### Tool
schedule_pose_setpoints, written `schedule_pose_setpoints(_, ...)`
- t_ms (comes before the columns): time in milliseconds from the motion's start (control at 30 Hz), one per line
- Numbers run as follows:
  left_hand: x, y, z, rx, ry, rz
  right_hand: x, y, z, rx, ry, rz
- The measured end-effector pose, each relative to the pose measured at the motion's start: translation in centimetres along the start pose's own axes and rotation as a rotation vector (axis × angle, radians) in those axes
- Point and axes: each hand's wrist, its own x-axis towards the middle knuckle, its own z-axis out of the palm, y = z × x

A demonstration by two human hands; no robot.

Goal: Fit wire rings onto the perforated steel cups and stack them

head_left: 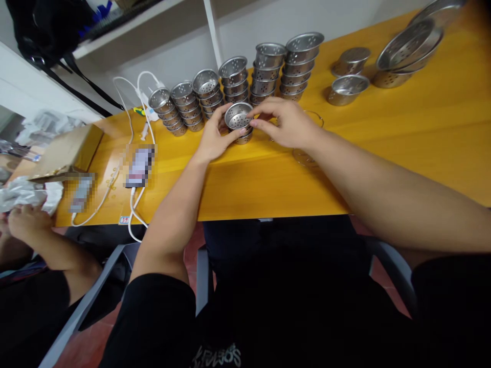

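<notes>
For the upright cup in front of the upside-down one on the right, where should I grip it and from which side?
I'd pinch the near rim of the upright cup, thumb outside and fingers inside, coming from above and the front with the right hand. Its mouth faces up, leaving that rim exposed, while the upside-down cup stands close behind, likely crowding the far side.

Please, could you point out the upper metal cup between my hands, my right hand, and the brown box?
Upper metal cup (pixel 238 119): head view, on its perforated inside bottom.
Right hand (pixel 289 121): head view, on its back.
Brown box (pixel 71 152): head view, on its top.
</notes>
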Motion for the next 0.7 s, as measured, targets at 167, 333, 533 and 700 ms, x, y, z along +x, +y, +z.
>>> schedule_pose_setpoints(167,0.0,1.0,0.0,0.068,0.053,-0.020,0.0,-0.6,-0.4,-0.049,-0.038,0.057)
schedule_pose_setpoints(333,0.1,0.7,0.0,0.100,0.053,-0.020,0.1,-1.6,-0.3,-0.114,-0.095,0.119)
schedule_pose_setpoints(533,-0.3,-0.8,-0.3,0.181,0.013,0.016,-0.1,-2.8,-3.9,-0.240,-0.022,0.153)
schedule_pose_setpoints(700,-0.6,-1.0,-0.6,0.191,0.023,0.021,-1.9,5.0,-11.4,-0.456,0.124,0.292)
